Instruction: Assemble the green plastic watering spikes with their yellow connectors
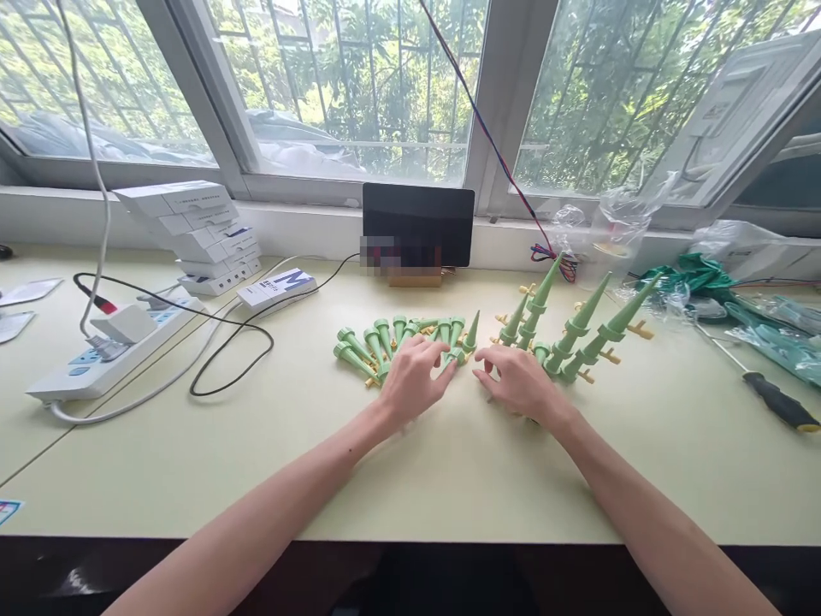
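Note:
My left hand [414, 372] is closed, with thumb and fingertips at the base of a green plastic watering spike [471, 332] whose point is tilted up. My right hand [516, 376] is just right of it, fingers curled but apart, and nothing shows between them. Behind my left hand lies a fanned group of green spikes [375, 342] with small yellow valves, partly hidden by the hand. Beyond my right hand stand several tall stacks of nested green spikes [577, 325], leaning right, with yellow valves [612, 357] sticking out at their sides.
A black tablet [418, 224] leans on a wooden stand [416, 278] at the back. To the left are a power strip [119, 346], loose cables, and stacked white boxes [205, 235]. On the right lie a screwdriver [779, 400] and plastic bags [699, 278]. The table's front edge is near my forearms.

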### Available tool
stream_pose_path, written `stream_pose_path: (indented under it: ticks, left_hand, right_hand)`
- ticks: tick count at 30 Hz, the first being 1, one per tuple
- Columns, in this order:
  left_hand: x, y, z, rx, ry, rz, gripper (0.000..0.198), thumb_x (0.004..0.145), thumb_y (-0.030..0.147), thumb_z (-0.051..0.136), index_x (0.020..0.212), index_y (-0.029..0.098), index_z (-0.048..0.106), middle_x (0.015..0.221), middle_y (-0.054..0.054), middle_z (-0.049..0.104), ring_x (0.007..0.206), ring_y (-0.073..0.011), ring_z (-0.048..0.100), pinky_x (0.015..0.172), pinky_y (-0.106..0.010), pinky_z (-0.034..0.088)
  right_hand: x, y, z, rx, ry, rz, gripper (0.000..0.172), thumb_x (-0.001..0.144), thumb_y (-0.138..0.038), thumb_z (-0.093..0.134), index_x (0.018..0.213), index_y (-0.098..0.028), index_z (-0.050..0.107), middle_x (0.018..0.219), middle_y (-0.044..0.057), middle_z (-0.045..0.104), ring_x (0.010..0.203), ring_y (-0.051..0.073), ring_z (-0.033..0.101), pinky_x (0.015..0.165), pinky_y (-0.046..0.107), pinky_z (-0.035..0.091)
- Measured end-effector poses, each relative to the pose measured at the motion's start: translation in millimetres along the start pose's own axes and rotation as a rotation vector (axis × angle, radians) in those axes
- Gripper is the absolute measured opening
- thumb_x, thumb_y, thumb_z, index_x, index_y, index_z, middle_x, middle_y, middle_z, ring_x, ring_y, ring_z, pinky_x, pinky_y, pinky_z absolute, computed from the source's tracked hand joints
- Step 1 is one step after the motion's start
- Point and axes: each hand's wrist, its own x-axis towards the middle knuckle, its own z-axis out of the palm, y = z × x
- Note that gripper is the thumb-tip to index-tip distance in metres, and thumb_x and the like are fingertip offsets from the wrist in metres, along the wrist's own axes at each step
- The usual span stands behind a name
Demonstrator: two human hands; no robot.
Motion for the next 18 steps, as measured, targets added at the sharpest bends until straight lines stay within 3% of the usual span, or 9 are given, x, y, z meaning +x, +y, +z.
stream_pose_path:
  ticks: [3, 9, 18]
  left_hand:
    - [-0.2, -3.8, 2.6, 0.054, -0.123, 0.006, 0.018, 0.083, 0.027, 0.065, 0.098, 0.018, 0.064, 0.072, -0.002, 0.063, 0.081, -0.0224, 0.055, 0.081, -0.037, 0.044]
    - [-0.4, -4.4, 3.9, 0.106, -0.294, -0.026, 0.025, 0.085, 0.026, 0.062, 0.108, 0.017, 0.062, 0.071, -0.003, 0.064, 0.084, -0.0255, 0.055, 0.082, -0.04, 0.041]
    - [0.0, -1.6, 1.1, 0.101, -0.348, -0.069, 0.028, 0.087, 0.02, 0.053, 0.114, 0.018, 0.059, 0.076, -0.003, 0.063, 0.083, -0.024, 0.057, 0.088, -0.04, 0.039]
  right_hand:
    - [-1.1, -0.2, -1.2, -0.016, -0.059, 0.016, 0.015, 0.089, -0.027, 0.056, 0.099, -0.021, 0.065, 0.086, 0.004, 0.067, 0.077, 0.018, 0.062, 0.065, 0.027, 0.04]
    - [-1.3, 1.3, 1.8, 0.013, -0.103, 0.02, 0.015, 0.089, -0.022, 0.056, 0.101, -0.021, 0.065, 0.086, 0.003, 0.066, 0.079, 0.018, 0.063, 0.067, 0.027, 0.04]
    - [1.7, 5.6, 8.4, 0.123, -0.06, 0.024, 0.017, 0.093, -0.017, 0.05, 0.1, -0.019, 0.065, 0.092, 0.005, 0.068, 0.072, 0.015, 0.059, 0.066, 0.026, 0.04]
